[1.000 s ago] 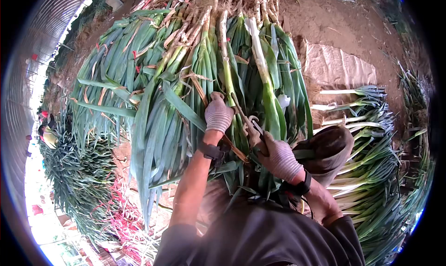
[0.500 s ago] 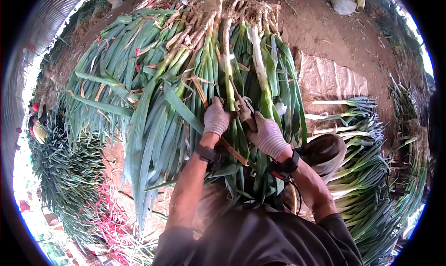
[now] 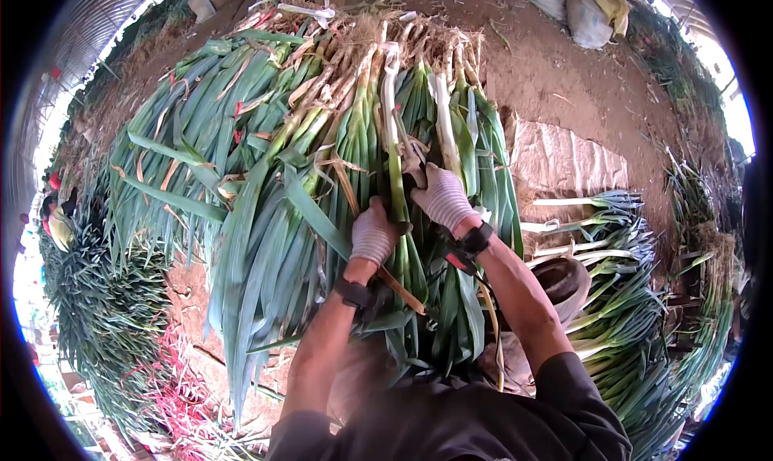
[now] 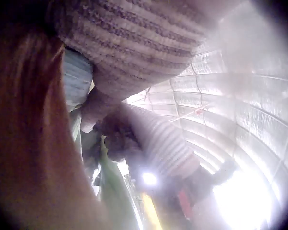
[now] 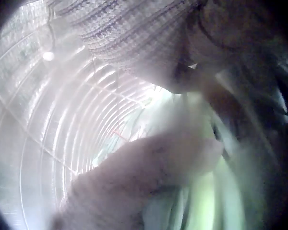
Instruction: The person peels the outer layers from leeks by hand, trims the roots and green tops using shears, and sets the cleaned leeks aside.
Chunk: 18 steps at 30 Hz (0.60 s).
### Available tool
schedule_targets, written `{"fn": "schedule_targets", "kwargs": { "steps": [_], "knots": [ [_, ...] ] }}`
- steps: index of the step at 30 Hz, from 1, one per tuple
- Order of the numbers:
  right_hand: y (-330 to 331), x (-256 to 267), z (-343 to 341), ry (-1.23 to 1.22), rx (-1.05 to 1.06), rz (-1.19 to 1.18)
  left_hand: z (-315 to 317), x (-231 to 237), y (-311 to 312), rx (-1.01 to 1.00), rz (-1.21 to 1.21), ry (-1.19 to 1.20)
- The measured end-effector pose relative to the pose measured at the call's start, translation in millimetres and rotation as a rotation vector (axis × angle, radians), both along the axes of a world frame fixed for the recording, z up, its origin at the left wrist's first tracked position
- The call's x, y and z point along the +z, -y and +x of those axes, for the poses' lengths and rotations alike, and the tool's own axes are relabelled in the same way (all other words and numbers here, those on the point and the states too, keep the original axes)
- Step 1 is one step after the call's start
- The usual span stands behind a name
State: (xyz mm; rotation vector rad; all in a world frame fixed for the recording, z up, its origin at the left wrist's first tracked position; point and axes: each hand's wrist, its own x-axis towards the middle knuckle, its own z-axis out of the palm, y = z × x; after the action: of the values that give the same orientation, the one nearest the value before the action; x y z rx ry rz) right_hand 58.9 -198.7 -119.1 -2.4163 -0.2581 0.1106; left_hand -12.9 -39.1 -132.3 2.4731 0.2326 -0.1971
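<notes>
In the head view my left hand (image 3: 376, 231), in a striped knit glove, grips a leek (image 3: 394, 167) low on its green part. This stalk lies on top of the heap with its roots away from me, and its upper part shows white. Just right of it, my gloved right hand (image 3: 443, 197) pinches a dark, peeling strip of outer leaf (image 3: 414, 157) against the stalk. Another leek with a white shank (image 3: 446, 123) lies close beside. The left wrist view shows the left glove (image 4: 129, 43); in the right wrist view a blurred thumb (image 5: 149, 163) crosses green leaves.
A wide heap of untrimmed leeks (image 3: 177, 155) spreads left. Cleaned leeks (image 3: 612, 300) lie in a row at my right, beside a shoe (image 3: 564, 284). Brown sacking (image 3: 568, 155) covers soil there. Red ties (image 3: 181, 380) lie lower left; sacks (image 3: 586, 14) stand at the back.
My right hand has moved up and slightly left along the stalk, while the left hand slid lower. More of the stalk's upper part shows white than a second ago.
</notes>
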Motion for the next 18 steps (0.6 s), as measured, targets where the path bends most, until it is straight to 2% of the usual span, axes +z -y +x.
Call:
{"fn": "schedule_targets", "kwargs": {
  "steps": [6, 10, 11, 13, 15, 18],
  "knots": [
    [-13.7, 4.6, 46.3, 0.037, -0.006, 0.014, 1.8, 2.3, 0.3, 0.001, 0.012, -0.044],
    [-21.7, 1.6, 76.7, 0.082, -0.045, -0.012, -3.0, -3.1, 0.9, -0.010, 0.013, 0.077],
    [-20.8, 2.5, 82.1, 0.056, -0.025, -0.013, -1.7, -3.7, 1.8, -0.008, 0.014, 0.039],
    [-15.6, 0.1, 84.6, 0.047, -0.014, 0.018, -1.6, -4.0, 4.5, -0.002, 0.016, -0.040],
    [-10.2, -6.0, 81.1, 0.080, -0.029, -0.004, -3.4, -3.0, 7.1, -0.003, 0.046, -0.021],
    [8.5, 8.4, 30.6, 0.010, 0.048, 0.053, -2.7, -1.9, 13.8, -0.024, 0.117, -0.010]
  ]
}}
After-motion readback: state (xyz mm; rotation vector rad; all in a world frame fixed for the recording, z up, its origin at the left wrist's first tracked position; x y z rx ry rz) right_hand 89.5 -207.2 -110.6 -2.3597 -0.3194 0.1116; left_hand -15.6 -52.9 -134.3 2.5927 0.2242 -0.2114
